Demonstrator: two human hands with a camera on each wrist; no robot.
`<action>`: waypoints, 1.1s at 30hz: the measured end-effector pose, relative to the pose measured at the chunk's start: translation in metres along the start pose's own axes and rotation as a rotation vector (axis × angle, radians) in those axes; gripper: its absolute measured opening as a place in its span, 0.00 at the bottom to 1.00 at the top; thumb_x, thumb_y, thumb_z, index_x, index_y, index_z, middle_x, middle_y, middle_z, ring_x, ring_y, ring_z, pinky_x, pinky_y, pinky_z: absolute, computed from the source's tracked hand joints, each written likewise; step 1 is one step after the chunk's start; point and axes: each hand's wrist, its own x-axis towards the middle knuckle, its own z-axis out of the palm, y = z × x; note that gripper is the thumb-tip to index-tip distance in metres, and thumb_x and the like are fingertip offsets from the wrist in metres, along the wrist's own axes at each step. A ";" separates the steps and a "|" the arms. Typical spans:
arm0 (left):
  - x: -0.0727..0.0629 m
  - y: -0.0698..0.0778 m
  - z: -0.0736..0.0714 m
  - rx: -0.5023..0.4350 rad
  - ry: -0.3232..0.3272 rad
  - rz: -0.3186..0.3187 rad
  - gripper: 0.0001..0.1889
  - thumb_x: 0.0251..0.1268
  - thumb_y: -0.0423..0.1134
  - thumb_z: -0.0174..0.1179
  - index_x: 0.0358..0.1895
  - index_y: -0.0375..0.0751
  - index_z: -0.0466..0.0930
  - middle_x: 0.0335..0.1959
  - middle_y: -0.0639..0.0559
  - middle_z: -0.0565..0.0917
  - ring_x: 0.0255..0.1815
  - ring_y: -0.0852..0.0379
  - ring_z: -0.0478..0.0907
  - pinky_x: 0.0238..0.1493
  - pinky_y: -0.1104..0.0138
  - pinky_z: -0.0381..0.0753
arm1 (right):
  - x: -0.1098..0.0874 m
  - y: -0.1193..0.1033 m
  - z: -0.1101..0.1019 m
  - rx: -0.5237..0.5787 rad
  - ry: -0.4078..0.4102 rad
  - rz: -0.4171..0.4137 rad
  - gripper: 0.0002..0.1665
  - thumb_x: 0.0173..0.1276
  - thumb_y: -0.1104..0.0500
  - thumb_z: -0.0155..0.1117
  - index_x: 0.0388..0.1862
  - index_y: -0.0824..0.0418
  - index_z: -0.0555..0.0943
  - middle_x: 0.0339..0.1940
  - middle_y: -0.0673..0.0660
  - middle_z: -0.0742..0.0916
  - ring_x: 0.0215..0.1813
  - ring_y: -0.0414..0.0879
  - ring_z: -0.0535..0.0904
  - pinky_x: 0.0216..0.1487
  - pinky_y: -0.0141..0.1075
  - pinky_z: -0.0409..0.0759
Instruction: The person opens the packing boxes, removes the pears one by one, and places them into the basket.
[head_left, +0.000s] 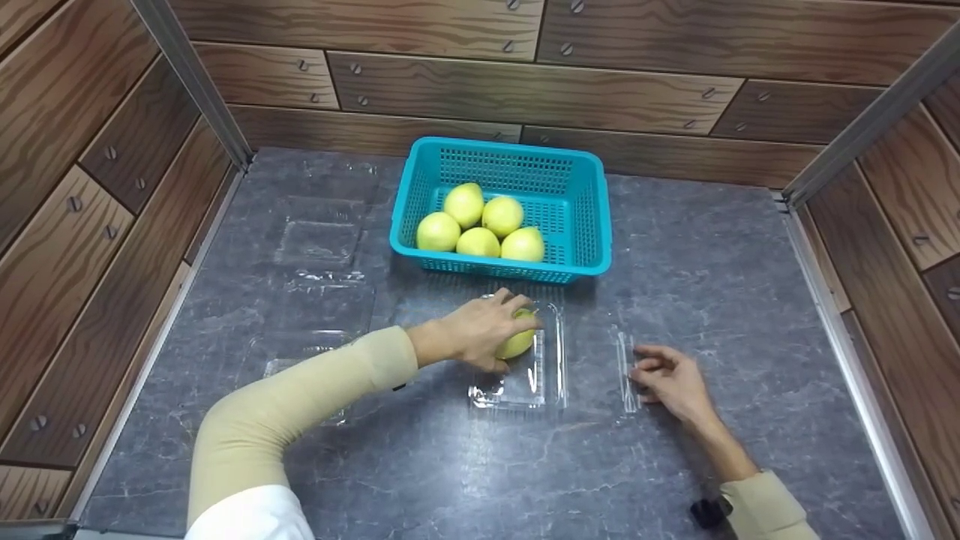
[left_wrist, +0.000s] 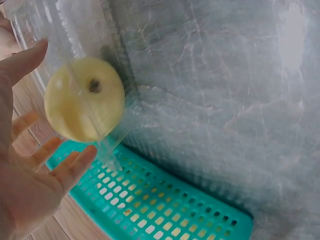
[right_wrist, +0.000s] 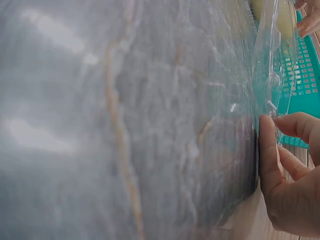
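A round yellow-green pear point(head_left: 516, 343) sits in the far part of a clear plastic clamshell box point(head_left: 517, 401) at the middle of the table. My left hand point(head_left: 484, 330) is over the box, its fingers and thumb spread around the pear. In the left wrist view a gap shows between the left fingertips point(left_wrist: 88, 154) and the pear point(left_wrist: 85, 100). To the right, my right hand point(head_left: 673, 382) pinches the edge of the box's open lid point(head_left: 625, 371) between thumb and fingers. The right wrist view shows the clear plastic point(right_wrist: 270, 65) running up from those fingertips.
Behind the box stands a teal basket point(head_left: 574, 266) with several pears point(head_left: 478, 243) grouped at its left. More clear plastic boxes point(head_left: 319, 244) lie along the table's left, partly under my left sleeve. Wood-patterned walls point(head_left: 525, 90) enclose the back and sides.
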 end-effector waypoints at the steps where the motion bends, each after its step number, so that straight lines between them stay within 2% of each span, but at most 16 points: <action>1: 0.000 0.000 0.001 0.000 0.002 -0.003 0.47 0.55 0.59 0.78 0.78 0.55 0.66 0.77 0.41 0.69 0.70 0.39 0.74 0.64 0.53 0.88 | 0.000 -0.001 0.000 -0.003 0.002 0.005 0.32 0.66 0.70 0.72 0.68 0.74 0.76 0.36 0.49 0.87 0.28 0.36 0.84 0.28 0.35 0.91; 7: 0.003 -0.001 0.008 -0.024 0.012 -0.009 0.46 0.55 0.55 0.79 0.77 0.57 0.67 0.75 0.41 0.71 0.67 0.39 0.75 0.58 0.54 0.90 | 0.000 -0.001 -0.002 -0.034 -0.002 0.025 0.32 0.67 0.69 0.72 0.69 0.72 0.76 0.38 0.49 0.85 0.31 0.35 0.84 0.29 0.36 0.91; 13: 0.006 0.000 0.012 -0.025 0.003 -0.011 0.44 0.54 0.53 0.79 0.75 0.57 0.70 0.75 0.41 0.71 0.68 0.38 0.75 0.60 0.52 0.90 | 0.002 0.000 -0.002 -0.031 -0.009 0.024 0.33 0.67 0.68 0.72 0.70 0.72 0.75 0.39 0.51 0.86 0.31 0.36 0.84 0.29 0.36 0.91; 17: 0.007 0.002 0.017 -0.041 -0.031 0.009 0.42 0.55 0.51 0.79 0.74 0.56 0.70 0.74 0.41 0.72 0.66 0.38 0.76 0.62 0.52 0.89 | 0.002 0.001 -0.002 -0.035 -0.012 0.030 0.33 0.67 0.68 0.72 0.71 0.72 0.75 0.40 0.51 0.86 0.31 0.35 0.85 0.30 0.35 0.91; 25: 0.007 0.005 0.020 -0.125 -0.065 0.007 0.42 0.54 0.47 0.80 0.74 0.56 0.72 0.74 0.41 0.72 0.68 0.37 0.75 0.66 0.50 0.86 | 0.000 0.000 -0.001 -0.025 -0.012 0.026 0.34 0.67 0.68 0.73 0.70 0.73 0.75 0.38 0.48 0.85 0.31 0.35 0.84 0.30 0.36 0.91; 33: 0.008 0.006 0.020 -0.169 -0.067 0.005 0.41 0.55 0.45 0.80 0.74 0.56 0.72 0.75 0.42 0.72 0.67 0.39 0.74 0.64 0.50 0.87 | -0.001 0.000 -0.002 -0.035 -0.018 0.020 0.32 0.68 0.67 0.72 0.70 0.72 0.75 0.39 0.49 0.85 0.32 0.35 0.84 0.30 0.35 0.92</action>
